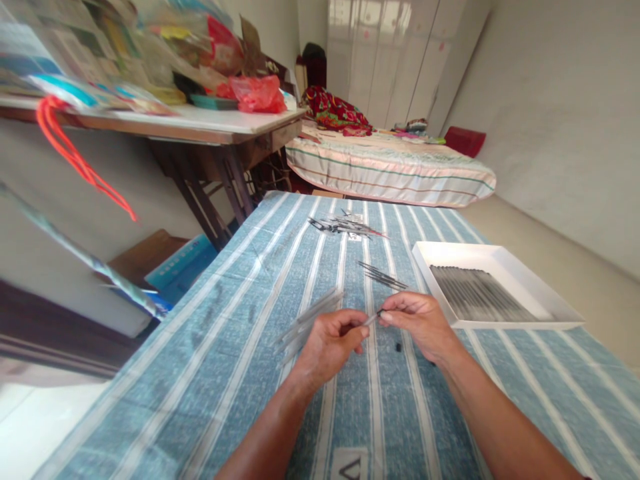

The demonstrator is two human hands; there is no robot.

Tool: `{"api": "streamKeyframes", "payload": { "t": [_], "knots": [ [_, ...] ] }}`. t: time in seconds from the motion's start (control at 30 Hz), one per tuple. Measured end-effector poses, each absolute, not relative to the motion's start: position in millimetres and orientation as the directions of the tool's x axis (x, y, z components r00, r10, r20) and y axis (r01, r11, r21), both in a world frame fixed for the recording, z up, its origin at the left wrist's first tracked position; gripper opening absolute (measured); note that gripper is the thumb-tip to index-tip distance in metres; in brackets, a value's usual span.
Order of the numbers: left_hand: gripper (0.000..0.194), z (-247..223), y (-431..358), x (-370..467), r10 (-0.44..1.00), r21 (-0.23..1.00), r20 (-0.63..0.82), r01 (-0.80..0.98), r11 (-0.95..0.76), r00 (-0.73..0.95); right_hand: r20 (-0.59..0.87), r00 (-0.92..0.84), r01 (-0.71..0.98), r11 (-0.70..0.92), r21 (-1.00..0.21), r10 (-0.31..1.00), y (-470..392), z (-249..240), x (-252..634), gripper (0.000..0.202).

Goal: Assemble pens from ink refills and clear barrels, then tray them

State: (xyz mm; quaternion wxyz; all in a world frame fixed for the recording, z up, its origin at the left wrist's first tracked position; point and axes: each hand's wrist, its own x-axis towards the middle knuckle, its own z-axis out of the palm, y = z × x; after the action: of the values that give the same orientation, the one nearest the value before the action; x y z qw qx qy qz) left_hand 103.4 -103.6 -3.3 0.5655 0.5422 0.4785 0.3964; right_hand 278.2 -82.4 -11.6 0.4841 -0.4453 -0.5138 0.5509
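Observation:
My left hand (333, 340) pinches a thin translucent tube (371, 320) near the middle of the striped cloth. At the tube's upper right end, my right hand (417, 323) closes its fingertips on a small black cap (379, 313). Several clear tubes (313, 320) lie beside and partly behind my left hand. Beyond my right hand is a small group of thin dark rods (383, 275). Another small black cap (399, 347) rests on the cloth below my fingers. A white box (540, 293) to the right holds a row of dark-looking sticks (477, 293).
A loose pile of thin black pieces (345, 225) lies at the far part of the cloth-covered table (240, 293). To the left, a side table (200, 123) bears plastic bags, with a red cord (87, 167) hanging down. A bed (390, 163) stands behind.

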Motion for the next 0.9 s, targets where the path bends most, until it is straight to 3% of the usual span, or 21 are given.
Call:
{"api": "streamKeyframes", "payload": {
  "t": [0.57,0.9],
  "knots": [
    [0.009,-8,-103,102,0.937,0.992,-0.101,0.109,0.068,0.335,0.000,-0.275,0.067,0.020,-0.998,0.962,-83,-15,284,0.020],
    [0.010,-5,-105,103,0.924,0.983,-0.109,0.178,0.045,0.367,0.086,-0.365,0.349,0.222,-0.910,0.927,-84,-12,294,0.017]
  ]
}}
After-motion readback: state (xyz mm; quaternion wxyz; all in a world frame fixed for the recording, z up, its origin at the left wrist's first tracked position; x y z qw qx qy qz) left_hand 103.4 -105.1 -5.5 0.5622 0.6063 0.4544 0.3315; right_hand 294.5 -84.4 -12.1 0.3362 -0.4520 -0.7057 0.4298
